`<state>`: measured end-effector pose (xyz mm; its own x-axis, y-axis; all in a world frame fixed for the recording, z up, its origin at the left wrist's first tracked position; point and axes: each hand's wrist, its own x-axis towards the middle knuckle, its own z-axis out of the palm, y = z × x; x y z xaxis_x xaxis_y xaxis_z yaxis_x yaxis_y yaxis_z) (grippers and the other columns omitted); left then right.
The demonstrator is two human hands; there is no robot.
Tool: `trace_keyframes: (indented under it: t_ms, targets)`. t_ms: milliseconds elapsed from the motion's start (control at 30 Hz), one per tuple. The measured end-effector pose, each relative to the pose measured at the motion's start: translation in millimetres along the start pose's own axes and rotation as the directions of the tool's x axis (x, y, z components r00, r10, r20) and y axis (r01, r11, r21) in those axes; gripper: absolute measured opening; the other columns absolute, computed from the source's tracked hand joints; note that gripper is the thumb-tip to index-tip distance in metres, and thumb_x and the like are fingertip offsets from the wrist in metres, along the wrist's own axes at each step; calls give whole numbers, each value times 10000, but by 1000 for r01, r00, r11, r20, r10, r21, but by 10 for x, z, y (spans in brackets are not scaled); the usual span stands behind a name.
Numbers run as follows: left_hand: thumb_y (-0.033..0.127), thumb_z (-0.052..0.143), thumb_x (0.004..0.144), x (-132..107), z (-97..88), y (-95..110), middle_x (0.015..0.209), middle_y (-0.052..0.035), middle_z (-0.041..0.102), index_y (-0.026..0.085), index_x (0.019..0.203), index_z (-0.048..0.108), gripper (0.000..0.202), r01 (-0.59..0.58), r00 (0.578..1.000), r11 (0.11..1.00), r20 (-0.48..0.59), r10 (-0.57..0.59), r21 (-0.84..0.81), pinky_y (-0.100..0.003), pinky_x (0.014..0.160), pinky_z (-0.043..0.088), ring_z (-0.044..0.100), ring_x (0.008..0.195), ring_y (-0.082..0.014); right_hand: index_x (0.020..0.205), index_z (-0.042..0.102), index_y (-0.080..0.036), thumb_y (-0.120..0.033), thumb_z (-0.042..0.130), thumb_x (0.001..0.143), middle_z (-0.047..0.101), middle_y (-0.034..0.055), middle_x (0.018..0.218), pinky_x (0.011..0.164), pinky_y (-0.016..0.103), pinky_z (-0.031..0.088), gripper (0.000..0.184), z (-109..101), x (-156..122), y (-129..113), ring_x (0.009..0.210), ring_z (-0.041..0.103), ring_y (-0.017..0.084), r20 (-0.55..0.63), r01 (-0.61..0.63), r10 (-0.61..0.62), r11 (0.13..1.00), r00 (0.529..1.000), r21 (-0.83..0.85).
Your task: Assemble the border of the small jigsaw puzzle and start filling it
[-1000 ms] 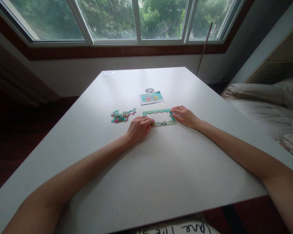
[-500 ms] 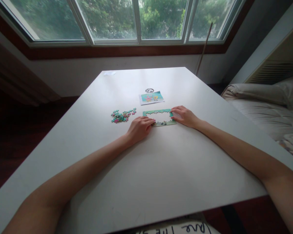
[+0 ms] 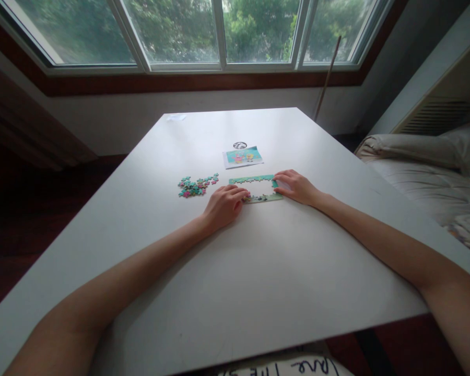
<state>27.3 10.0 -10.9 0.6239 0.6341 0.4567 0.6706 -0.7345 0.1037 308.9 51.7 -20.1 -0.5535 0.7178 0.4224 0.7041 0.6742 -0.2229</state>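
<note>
A partly joined jigsaw puzzle [image 3: 256, 178] lies flat on the white table as a rectangular green border with a bare middle. At its lower left corner, my left hand [image 3: 226, 203] presses with closed fingers and hides most of the left side. My right hand [image 3: 295, 186] holds the right side, its fingertips at the upper corner and its thumb lower down. Loose puzzle pieces [image 3: 194, 188] in green and pink lie in a heap left of the border. Behind the border rests a picture card [image 3: 243, 157] with a pink and a yellow cartoon figure.
The white table [image 3: 235, 292] stretches toward the window. A round dark mark [image 3: 240, 145] shows behind the card, and a clear plastic scrap [image 3: 176, 118] lies at the far left corner. A thin stick [image 3: 327, 78] leans by the wall; a padded seat [image 3: 415, 172] stands at right.
The fingertips of my left hand have shifted very slightly at the border's lower left corner. My right hand, the pieces and the card look the same.
</note>
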Motion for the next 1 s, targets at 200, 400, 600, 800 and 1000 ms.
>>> trace_keyframes:
  t_ms: [200,400,600,800,1000]
  targets:
    - [93,464,780,-4,8,-14,1133,-31,667,187,1075,651,361,-11,1000,999,-23,12,31,-380,906,470,585,1031,-206,1086,619,-194,-413,527,851,624,101,1140,936,428,464,334,6,-2,0,1068,540,259,3,2,-2,1000,1000,-7]
    - [103,455,808,4,-2,-11,1162,-12,652,213,1064,642,335,-35,999,999,23,34,38,-369,933,435,560,1068,-197,1094,618,-194,-417,527,850,621,103,1140,944,421,460,342,17,-5,21,1073,539,254,3,4,-4,1000,1000,4]
    - [104,448,807,20,-31,6,1162,-30,645,218,1058,636,333,-31,998,999,59,30,16,-378,943,427,553,1070,-201,1104,619,-222,-409,533,845,619,101,1148,937,459,459,331,15,-5,21,1074,541,267,2,-3,3,999,1000,33]
    - [106,450,803,26,-5,2,1186,-60,616,192,1113,607,357,47,999,998,22,-48,48,-382,946,425,537,1082,-216,1089,621,-198,-406,528,851,623,105,1137,943,433,460,330,13,-1,21,1076,540,260,7,0,0,1000,1000,8]
    - [97,434,798,31,16,-193,1231,-76,569,179,1165,560,396,199,980,973,-9,-200,116,-392,953,418,506,1111,-234,1092,614,-199,-421,522,853,621,100,1140,944,430,460,339,22,-8,45,1074,543,254,3,9,-9,1000,1000,4]
